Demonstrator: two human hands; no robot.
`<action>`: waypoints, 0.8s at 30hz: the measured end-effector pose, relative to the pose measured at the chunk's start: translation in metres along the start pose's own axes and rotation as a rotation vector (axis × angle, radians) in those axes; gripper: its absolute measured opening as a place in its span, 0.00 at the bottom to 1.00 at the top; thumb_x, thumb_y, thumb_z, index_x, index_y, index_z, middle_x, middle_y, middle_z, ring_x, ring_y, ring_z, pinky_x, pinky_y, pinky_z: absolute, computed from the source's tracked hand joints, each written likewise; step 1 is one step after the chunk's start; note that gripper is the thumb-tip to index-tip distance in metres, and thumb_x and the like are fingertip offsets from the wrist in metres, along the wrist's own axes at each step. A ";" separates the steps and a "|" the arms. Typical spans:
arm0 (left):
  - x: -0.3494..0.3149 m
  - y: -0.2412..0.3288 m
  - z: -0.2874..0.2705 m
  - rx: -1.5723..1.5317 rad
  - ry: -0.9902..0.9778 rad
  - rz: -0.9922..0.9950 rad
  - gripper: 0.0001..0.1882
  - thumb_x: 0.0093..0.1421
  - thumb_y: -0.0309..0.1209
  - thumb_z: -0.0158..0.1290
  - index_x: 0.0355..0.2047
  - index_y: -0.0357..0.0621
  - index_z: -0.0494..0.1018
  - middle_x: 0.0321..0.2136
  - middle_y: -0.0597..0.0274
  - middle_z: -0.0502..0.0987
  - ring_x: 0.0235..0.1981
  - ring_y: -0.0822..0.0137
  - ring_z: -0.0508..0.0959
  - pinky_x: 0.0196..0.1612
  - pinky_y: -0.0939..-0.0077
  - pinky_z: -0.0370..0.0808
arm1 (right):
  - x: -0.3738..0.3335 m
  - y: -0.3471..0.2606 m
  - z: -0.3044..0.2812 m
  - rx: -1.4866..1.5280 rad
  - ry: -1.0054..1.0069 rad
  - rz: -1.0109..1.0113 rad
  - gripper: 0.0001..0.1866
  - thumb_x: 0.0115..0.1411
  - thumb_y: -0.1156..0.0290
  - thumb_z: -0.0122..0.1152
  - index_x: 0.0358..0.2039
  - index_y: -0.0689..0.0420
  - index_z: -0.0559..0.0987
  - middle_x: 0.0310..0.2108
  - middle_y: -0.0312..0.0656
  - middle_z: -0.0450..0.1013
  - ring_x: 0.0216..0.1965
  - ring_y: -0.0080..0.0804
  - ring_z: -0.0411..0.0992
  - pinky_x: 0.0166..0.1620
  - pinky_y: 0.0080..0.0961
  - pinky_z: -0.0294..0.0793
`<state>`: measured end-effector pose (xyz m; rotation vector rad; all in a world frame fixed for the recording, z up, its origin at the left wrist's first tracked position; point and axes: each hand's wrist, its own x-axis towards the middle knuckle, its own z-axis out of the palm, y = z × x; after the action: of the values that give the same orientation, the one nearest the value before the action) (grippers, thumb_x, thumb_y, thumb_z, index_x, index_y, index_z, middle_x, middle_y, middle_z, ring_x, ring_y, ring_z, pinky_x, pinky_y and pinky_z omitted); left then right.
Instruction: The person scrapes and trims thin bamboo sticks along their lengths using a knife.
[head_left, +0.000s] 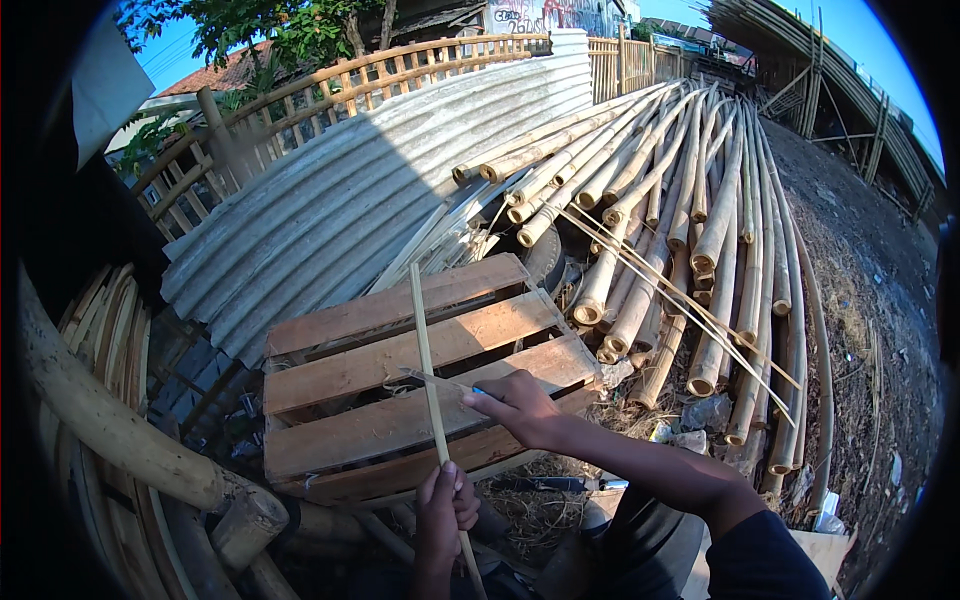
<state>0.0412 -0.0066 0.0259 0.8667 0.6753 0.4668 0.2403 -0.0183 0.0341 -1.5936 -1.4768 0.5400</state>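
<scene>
Bamboo strip (424, 335) is slanting over the wooden pallet (330, 384), leaving room leftward; left hand (446, 508) is wrapping fingers round the strip by the near edge, right hand (520, 407) clenching a knife (453, 384).

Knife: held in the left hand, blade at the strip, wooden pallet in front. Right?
Not the left hand: the head view shows the knife in the right hand. Blade at the strip, wooden pallet in front.
</scene>
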 end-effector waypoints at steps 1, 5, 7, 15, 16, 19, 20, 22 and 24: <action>0.004 -0.003 -0.004 -0.046 -0.006 0.014 0.16 0.67 0.43 0.39 0.24 0.50 0.59 0.11 0.76 0.49 0.08 0.83 0.47 0.11 0.86 0.42 | -0.006 -0.009 0.008 0.002 -0.003 -0.002 0.26 0.61 0.50 0.51 0.20 0.63 0.70 0.12 0.47 0.60 0.16 0.36 0.61 0.26 0.31 0.64; 0.008 -0.011 0.000 -0.020 -0.114 0.028 0.15 0.67 0.43 0.38 0.29 0.46 0.62 0.12 0.73 0.53 0.10 0.82 0.50 0.13 0.86 0.49 | -0.011 -0.023 0.015 0.134 -0.013 -0.212 0.18 0.53 0.63 0.65 0.23 0.63 0.67 0.16 0.47 0.64 0.20 0.40 0.67 0.28 0.33 0.67; 0.002 -0.013 0.005 -0.038 -0.093 -0.012 0.16 0.68 0.43 0.36 0.34 0.43 0.63 0.14 0.71 0.55 0.12 0.80 0.53 0.17 0.85 0.54 | -0.004 -0.024 0.001 0.199 0.047 0.010 0.20 0.51 0.68 0.68 0.19 0.58 0.63 0.16 0.38 0.63 0.21 0.25 0.67 0.27 0.27 0.67; 0.000 -0.010 0.008 0.037 -0.121 -0.090 0.16 0.69 0.42 0.35 0.27 0.48 0.57 0.14 0.75 0.51 0.11 0.82 0.48 0.13 0.86 0.44 | 0.001 0.004 -0.013 0.115 -0.074 0.141 0.30 0.61 0.44 0.47 0.18 0.61 0.72 0.09 0.38 0.63 0.14 0.29 0.67 0.23 0.29 0.66; -0.002 -0.006 0.010 0.109 -0.059 -0.041 0.16 0.69 0.42 0.35 0.26 0.48 0.57 0.13 0.75 0.51 0.11 0.82 0.48 0.13 0.85 0.44 | -0.006 0.002 -0.010 -0.115 -0.123 -0.133 0.31 0.61 0.44 0.46 0.17 0.60 0.72 0.09 0.44 0.64 0.13 0.41 0.67 0.23 0.34 0.66; -0.004 -0.005 0.011 0.219 0.054 0.010 0.16 0.69 0.41 0.35 0.26 0.47 0.57 0.12 0.75 0.50 0.10 0.82 0.49 0.12 0.84 0.45 | -0.017 0.001 0.007 -0.364 -0.152 -0.412 0.28 0.61 0.45 0.47 0.18 0.58 0.73 0.09 0.45 0.64 0.14 0.47 0.66 0.23 0.36 0.66; -0.004 -0.011 0.013 0.320 0.066 0.100 0.16 0.69 0.40 0.36 0.26 0.47 0.57 0.12 0.74 0.50 0.09 0.82 0.49 0.12 0.84 0.46 | -0.011 0.013 -0.001 -0.535 -0.069 -0.493 0.24 0.59 0.49 0.51 0.20 0.57 0.75 0.09 0.43 0.62 0.14 0.45 0.67 0.21 0.38 0.64; -0.009 -0.022 0.011 0.461 0.091 0.209 0.16 0.68 0.39 0.37 0.25 0.45 0.57 0.11 0.74 0.51 0.09 0.82 0.51 0.12 0.83 0.49 | 0.014 0.012 -0.026 -0.464 0.088 -0.294 0.26 0.59 0.47 0.50 0.18 0.58 0.74 0.09 0.46 0.64 0.13 0.45 0.67 0.21 0.38 0.65; -0.007 -0.020 0.008 0.463 0.105 0.192 0.16 0.68 0.38 0.37 0.25 0.45 0.58 0.11 0.74 0.51 0.09 0.82 0.52 0.12 0.83 0.50 | 0.020 0.010 -0.025 -0.384 0.175 -0.183 0.26 0.60 0.50 0.51 0.16 0.61 0.70 0.10 0.50 0.62 0.14 0.48 0.66 0.21 0.39 0.64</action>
<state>0.0437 -0.0272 0.0156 1.3598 0.8167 0.5402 0.2696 -0.0062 0.0438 -1.7200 -1.6372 0.0083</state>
